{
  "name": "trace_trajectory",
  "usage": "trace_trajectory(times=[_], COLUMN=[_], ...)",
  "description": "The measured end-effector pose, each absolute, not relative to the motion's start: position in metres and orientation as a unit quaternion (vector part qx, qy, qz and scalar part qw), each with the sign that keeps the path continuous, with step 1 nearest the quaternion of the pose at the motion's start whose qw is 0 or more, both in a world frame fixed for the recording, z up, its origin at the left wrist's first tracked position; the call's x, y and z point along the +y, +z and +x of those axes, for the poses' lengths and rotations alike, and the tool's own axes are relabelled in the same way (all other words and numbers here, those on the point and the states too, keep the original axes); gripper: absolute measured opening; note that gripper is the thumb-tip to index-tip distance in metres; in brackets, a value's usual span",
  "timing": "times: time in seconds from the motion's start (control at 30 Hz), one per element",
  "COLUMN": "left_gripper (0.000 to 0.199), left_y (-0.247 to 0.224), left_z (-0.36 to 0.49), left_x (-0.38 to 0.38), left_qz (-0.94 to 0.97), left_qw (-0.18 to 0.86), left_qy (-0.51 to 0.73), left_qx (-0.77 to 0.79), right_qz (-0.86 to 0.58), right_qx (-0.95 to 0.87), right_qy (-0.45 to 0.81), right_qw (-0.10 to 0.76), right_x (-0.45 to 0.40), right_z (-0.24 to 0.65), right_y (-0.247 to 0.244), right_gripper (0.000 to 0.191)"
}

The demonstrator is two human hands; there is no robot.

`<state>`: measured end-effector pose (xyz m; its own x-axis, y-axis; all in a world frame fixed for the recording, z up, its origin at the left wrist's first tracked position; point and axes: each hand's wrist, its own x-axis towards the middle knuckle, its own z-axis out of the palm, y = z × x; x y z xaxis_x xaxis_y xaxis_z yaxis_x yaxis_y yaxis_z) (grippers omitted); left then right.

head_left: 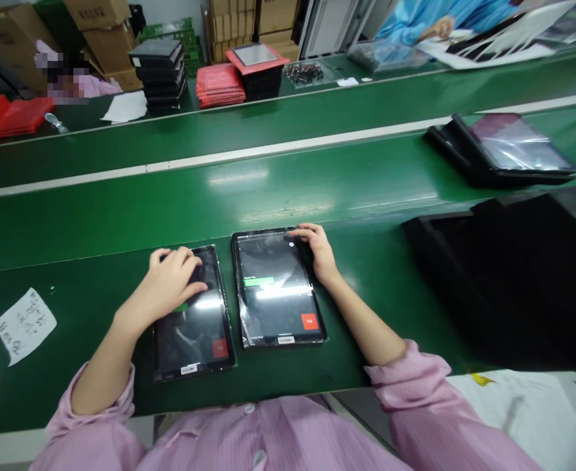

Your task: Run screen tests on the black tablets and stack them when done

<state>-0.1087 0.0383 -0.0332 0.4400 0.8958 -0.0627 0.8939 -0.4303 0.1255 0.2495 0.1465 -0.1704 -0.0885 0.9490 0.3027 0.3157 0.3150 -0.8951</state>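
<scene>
"Where are your hands?"

"My left grip [170, 281] is over the upper part of the left tablet [197, 340], thumb and fingers spread, holding nothing; whether it touches the glass I can't tell. My right grip [319, 252] has fingertips at the top right corner of the right tablet [278, 320]; whether they pinch it I can't tell."

"Why that layout?"

"They lie side by side, screens up, on the bench [101, 281], probably so each hand reaches one and I see both."

"Counted?"

"Two tablets before me, one note [25, 326] at left, one pile [518, 157] farther off at right, with at least two pieces."
</scene>
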Motion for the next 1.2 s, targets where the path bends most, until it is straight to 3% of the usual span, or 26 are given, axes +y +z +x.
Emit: trace_trajectory(times=[0.17, 0.37, 0.57, 0.77, 1.0, 1.07, 1.2], left_gripper=[0.049, 0.075, 0.061, 0.063, 0.060, 0.058, 0.056], left_y=[-0.043, -0.038, -0.046, -0.054, -0.052, -0.052, -0.051], left_z=[-0.127, -0.130, -0.123, -0.097, -0.084, -0.083, -0.081], left_x=[0.052, 0.057, 0.079, 0.110, 0.119, 0.118, 0.119], left_qz=[0.842, 0.813, 0.824, 0.800, 0.776, 0.780, 0.800], left_qw=[0.041, 0.038, 0.128, 0.267, 0.277, 0.272, 0.247], left_qy=[-0.004, 0.081, 0.061, 0.059, 0.027, 0.028, 0.019], left_qx=[0.538, 0.575, 0.549, 0.533, 0.566, 0.563, 0.547], right_qz=[-0.471, -0.472, -0.464, -0.305, -0.268, -0.290, -0.386], right_qx=[-0.710, -0.714, -0.744, -0.881, -0.908, -0.896, -0.802], right_qy=[0.296, 0.298, 0.271, 0.183, 0.223, 0.232, 0.245], right_qw=[0.433, 0.423, 0.398, 0.312, 0.232, 0.242, 0.385], right_x=[0.145, 0.145, 0.137, 0.101, 0.086, 0.086, 0.090], right_z=[0.249, 0.248, 0.243, 0.232, 0.223, 0.226, 0.239], right_y=[-0.172, -0.173, -0.159, -0.118, -0.100, -0.098, -0.098], right_gripper=[0.068, 0.068, 0.074, 0.066, 0.061, 0.063, 0.077])
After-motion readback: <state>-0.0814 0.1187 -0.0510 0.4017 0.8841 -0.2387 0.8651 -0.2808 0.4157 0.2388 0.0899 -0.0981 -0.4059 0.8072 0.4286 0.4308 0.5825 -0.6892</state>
